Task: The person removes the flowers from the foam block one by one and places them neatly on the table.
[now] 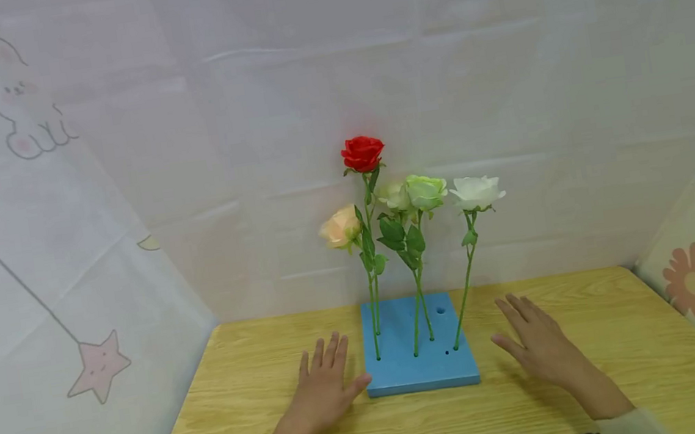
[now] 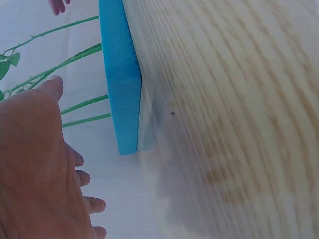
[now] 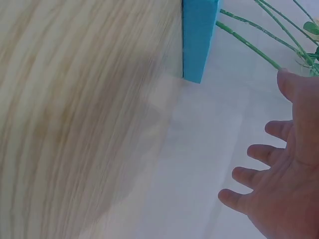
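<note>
At far centre: one rectangular blue foam block (image 1: pixel 403 378), holed, bearing five long-stemmed roses: red rose (image 1: pixel 363 153), peach rose (image 1: pixel 341 227), two pale-green roses (image 1: pixel 427 192), white rose (image 1: pixel 477 193). Just left, your left hand (image 1: pixel 324 392), fingers straight, apart; right, your right hand (image 1: pixel 539 349), likewise. Beneath: yellow wood-grain table (image 1: pixel 260 355).

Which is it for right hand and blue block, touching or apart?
Apart. Head view shows wooden tabletop between the right hand and the blue block.

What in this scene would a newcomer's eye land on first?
Probably the red rose, highest of the flowers near the middle of the head view. Next, the bright blue block beneath them on the wooden table, with the left hand and right hand on either side.
</note>
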{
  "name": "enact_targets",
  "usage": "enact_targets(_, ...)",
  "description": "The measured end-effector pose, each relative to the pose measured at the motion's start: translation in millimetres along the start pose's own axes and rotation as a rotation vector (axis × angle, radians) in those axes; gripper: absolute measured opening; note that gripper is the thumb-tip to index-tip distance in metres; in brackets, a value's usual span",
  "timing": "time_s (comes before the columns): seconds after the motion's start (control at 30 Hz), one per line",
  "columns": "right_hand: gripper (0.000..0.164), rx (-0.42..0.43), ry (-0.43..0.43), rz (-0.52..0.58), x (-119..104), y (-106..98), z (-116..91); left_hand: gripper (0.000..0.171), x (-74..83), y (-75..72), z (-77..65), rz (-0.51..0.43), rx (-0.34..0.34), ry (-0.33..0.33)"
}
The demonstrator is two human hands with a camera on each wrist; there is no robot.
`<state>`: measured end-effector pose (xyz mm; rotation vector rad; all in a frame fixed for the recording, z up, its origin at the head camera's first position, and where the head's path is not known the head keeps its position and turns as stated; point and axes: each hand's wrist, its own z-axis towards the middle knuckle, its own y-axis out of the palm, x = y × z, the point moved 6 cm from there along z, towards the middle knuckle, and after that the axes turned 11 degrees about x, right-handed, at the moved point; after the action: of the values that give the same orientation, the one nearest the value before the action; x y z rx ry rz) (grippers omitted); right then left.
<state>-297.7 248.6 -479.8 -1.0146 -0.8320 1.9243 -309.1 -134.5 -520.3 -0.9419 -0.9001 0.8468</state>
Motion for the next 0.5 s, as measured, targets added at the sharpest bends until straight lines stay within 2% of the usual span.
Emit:
enact_targets(0.3,0.067,0.048,-0.028,0.071,-8,5,5,0.093,9.9,1.5,2.3,-0.043,-0.008,0.012)
enact_targets(0.5,0.063,0.063,0.014,0.15,-12,8,10,0.09,15.5,6.1,5.2,-0.082,-0.039,0.002)
